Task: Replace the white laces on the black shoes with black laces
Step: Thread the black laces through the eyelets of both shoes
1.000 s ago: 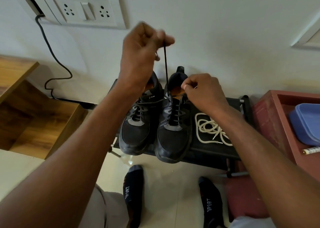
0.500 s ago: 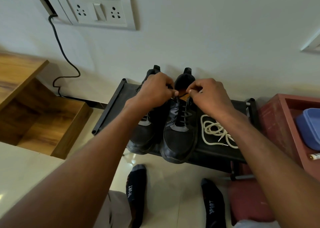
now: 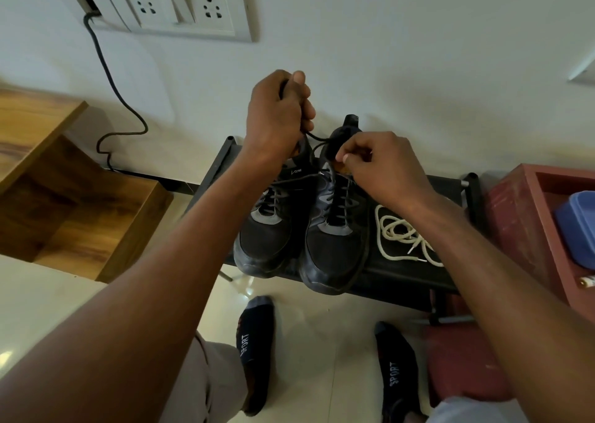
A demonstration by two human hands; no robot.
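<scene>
Two black shoes stand side by side on a low black rack [image 3: 405,274], the left shoe [image 3: 267,239] and the right shoe [image 3: 335,249], both threaded with black lace. My left hand [image 3: 278,113] is raised above the shoes and grips one end of the black lace [image 3: 317,138], which runs down toward the right shoe's collar. My right hand [image 3: 376,165] sits at the top of the right shoe's tongue and pinches the lace there. A loose pile of white laces [image 3: 402,232] lies on the rack to the right of the shoes.
A wooden shelf unit [image 3: 64,204] stands at the left, with a black cable [image 3: 112,94] running down from the wall socket panel [image 3: 180,4]. A red crate [image 3: 534,229] holding a blue box [image 3: 579,226] is at the right. My socked feet [image 3: 257,352] rest on the tiled floor.
My left hand rose from the right shoe's collar, pulling the black lace end upward. My right hand stayed at the top of the tongue.
</scene>
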